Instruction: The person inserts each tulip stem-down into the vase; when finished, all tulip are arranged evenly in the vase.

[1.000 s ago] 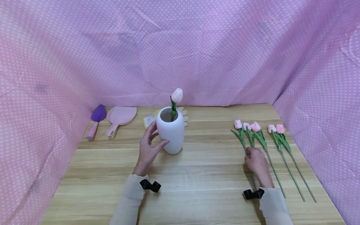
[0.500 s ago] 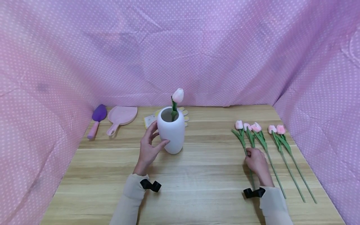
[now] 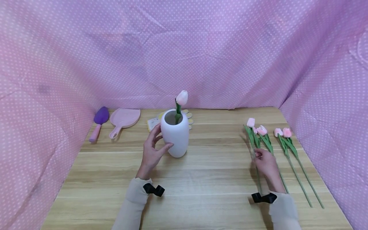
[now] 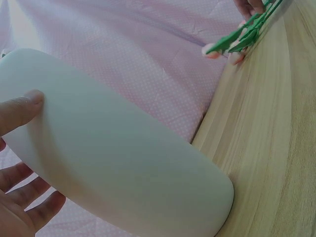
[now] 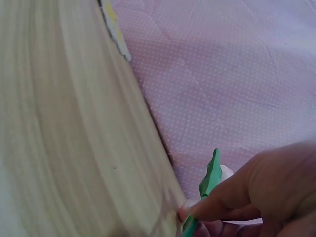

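Observation:
A white vase [image 3: 176, 139] stands on the wooden table, with one pink tulip [image 3: 182, 97] upright in its mouth. My left hand [image 3: 151, 155] grips the vase's left side, thumb on the front and fingers around behind. In the left wrist view the thumb [image 4: 22, 109] presses on the vase [image 4: 118, 148]. At the right, my right hand [image 3: 266, 163] pinches the stem of a pale pink tulip [image 3: 251, 122]. Its head is raised above the flowers beside it. The right wrist view shows thumb and finger closed on the green stem near a leaf [image 5: 211, 174].
Two tulips [image 3: 262, 130] lie just beside the right hand, partly covered by it. Another pair of tulips [image 3: 287, 132] lies farther right. A purple trowel [image 3: 101, 117] and a pink dustpan [image 3: 125, 117] lie at the back left. Yellow-and-white gloves [image 3: 153, 122] lie behind the vase.
My right hand has shifted slightly right, and the pinched tulip's head has lifted and moved right toward its neighbours. The left hand and vase have stayed still.

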{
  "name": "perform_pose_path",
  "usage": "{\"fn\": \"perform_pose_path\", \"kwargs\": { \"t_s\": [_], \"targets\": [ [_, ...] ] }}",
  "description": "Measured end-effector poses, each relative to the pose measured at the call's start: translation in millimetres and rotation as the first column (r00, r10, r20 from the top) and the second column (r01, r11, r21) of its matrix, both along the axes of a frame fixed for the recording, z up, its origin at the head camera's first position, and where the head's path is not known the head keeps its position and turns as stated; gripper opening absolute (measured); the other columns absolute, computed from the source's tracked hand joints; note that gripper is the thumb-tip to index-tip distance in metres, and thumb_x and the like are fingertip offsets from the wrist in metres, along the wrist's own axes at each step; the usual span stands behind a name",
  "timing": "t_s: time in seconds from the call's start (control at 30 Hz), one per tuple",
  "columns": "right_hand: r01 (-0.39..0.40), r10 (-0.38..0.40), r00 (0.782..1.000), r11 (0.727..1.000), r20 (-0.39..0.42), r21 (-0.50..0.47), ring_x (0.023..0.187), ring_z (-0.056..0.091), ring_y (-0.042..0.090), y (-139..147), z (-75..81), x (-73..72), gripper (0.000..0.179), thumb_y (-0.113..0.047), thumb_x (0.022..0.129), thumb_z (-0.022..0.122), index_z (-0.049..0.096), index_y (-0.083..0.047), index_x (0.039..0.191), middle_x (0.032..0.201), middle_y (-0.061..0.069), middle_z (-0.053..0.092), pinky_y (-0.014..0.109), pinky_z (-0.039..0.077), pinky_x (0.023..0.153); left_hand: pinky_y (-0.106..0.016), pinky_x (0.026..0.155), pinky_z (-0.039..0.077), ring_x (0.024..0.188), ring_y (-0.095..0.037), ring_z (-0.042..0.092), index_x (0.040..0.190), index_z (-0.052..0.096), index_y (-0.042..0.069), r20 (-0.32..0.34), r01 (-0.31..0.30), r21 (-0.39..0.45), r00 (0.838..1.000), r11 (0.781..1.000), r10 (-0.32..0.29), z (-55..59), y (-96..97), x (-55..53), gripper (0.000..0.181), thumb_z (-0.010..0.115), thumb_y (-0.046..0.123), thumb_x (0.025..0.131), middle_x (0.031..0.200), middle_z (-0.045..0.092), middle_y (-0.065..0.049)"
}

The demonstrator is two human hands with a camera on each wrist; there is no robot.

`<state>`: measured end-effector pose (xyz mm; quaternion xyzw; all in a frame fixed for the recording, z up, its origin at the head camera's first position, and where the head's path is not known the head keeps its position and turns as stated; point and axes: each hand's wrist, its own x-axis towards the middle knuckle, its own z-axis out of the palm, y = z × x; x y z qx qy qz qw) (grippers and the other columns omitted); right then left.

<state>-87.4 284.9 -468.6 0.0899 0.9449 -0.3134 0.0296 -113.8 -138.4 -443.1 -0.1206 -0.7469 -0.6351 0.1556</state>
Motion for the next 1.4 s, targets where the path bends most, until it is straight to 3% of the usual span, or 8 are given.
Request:
{"fn": "perform_pose_path", "kwargs": {
  "t_s": [0.17,0.3,0.5,0.67,0.87,1.0,1.13,1.4],
  "targets": [
    [0.024,-0.027,0.998,0.998,-0.05,-0.057,0.076,0.058,0.01,0.3,8.6,2.6,0.04,-0.001,0.087,0.055,0.06,0.011,0.125,0.104,0.024,0.066,0.018,0.045,0.061,-0.015,0.104,0.048,0.136,-0.009,0.049,0.15,0.043,0.013,-0.003,-0.003,-0.005,1.0,1.0,0.003,-1.0,-0.2,0.0,0.082,0.08,-0.005,0.079,0.154,0.048,-0.01],
    [0.045,-0.053,0.997,0.987,-0.048,-0.155,0.069,0.055,-0.003,-0.8,15.4,5.2,0.041,0.001,0.091,0.055,0.056,0.012,0.131,0.11,0.025,0.063,0.019,0.052,0.055,-0.015,0.104,0.047,0.136,-0.007,0.048,0.15,0.043,0.013,0.001,-0.004,-0.002,1.0,1.0,0.004,-0.8,-0.1,0.3,0.082,0.08,-0.005,0.079,0.154,0.048,-0.009],
    [0.073,-0.097,0.993,0.95,-0.064,-0.304,0.073,0.055,-0.013,-3.1,22.1,4.7,0.043,0.0,0.095,0.056,0.051,0.011,0.136,0.115,0.02,0.057,0.02,0.058,0.057,-0.014,0.104,0.047,0.137,-0.012,0.049,0.15,0.043,0.014,0.012,-0.008,-0.004,1.0,1.0,0.008,0.5,0.3,1.2,0.082,0.08,-0.004,0.079,0.153,0.049,-0.008],
    [0.035,-0.096,0.987,0.909,-0.126,-0.415,0.078,0.055,-0.013,-4.4,26.8,2.9,0.045,0.003,0.096,0.055,0.047,0.014,0.138,0.108,0.008,0.053,0.019,0.059,0.061,-0.014,0.104,0.047,0.138,-0.022,0.049,0.15,0.043,0.013,0.013,-0.008,-0.008,1.0,1.0,0.008,0.2,0.2,1.0,0.083,0.08,-0.004,0.079,0.154,0.048,-0.009],
    [-0.039,-0.091,0.974,0.833,-0.206,-0.552,0.078,0.059,-0.009,-6.7,32.6,0.8,0.042,0.007,0.095,0.056,0.045,0.015,0.135,0.099,-0.008,0.051,0.018,0.058,0.059,-0.015,0.104,0.047,0.137,-0.015,0.049,0.15,0.043,0.014,0.026,-0.01,-0.003,1.0,1.0,0.01,-0.6,0.3,0.6,0.082,0.08,-0.002,0.08,0.154,0.049,-0.006],
    [-0.073,-0.107,0.965,0.766,-0.239,-0.639,0.077,0.06,-0.006,-9.5,36.2,-1.0,0.031,0.009,0.094,0.057,0.054,-0.002,0.123,0.097,-0.009,0.053,0.018,0.058,0.058,-0.016,0.104,0.047,0.135,-0.006,0.049,0.15,0.043,0.011,0.001,-0.001,0.004,1.0,1.0,0.001,0.0,0.8,0.3,0.082,0.08,-0.005,0.079,0.153,0.049,-0.01],
    [-0.108,-0.119,0.957,0.699,-0.264,-0.707,0.077,0.063,-0.004,-12.5,39.1,-2.0,0.037,0.011,0.093,0.056,0.058,-0.019,0.113,0.097,-0.005,0.052,0.018,0.059,0.059,-0.017,0.103,0.048,0.133,-0.001,0.049,0.149,0.043,0.006,-0.028,0.008,0.011,1.0,1.0,-0.008,1.6,1.4,0.7,0.081,0.079,-0.008,0.078,0.151,0.049,-0.015],
    [-0.165,-0.169,0.929,0.609,-0.33,-0.776,0.076,0.066,0.0,-20.4,50.7,-4.7,0.039,0.015,0.092,0.054,0.058,-0.018,0.112,0.098,-0.004,0.056,0.017,0.059,0.061,-0.017,0.103,0.048,0.133,0.0,0.049,0.149,0.043,0.008,-0.027,0.012,0.013,1.0,1.0,-0.012,2.9,1.1,1.4,0.082,0.08,-0.007,0.078,0.151,0.05,-0.012]
  ]
}}
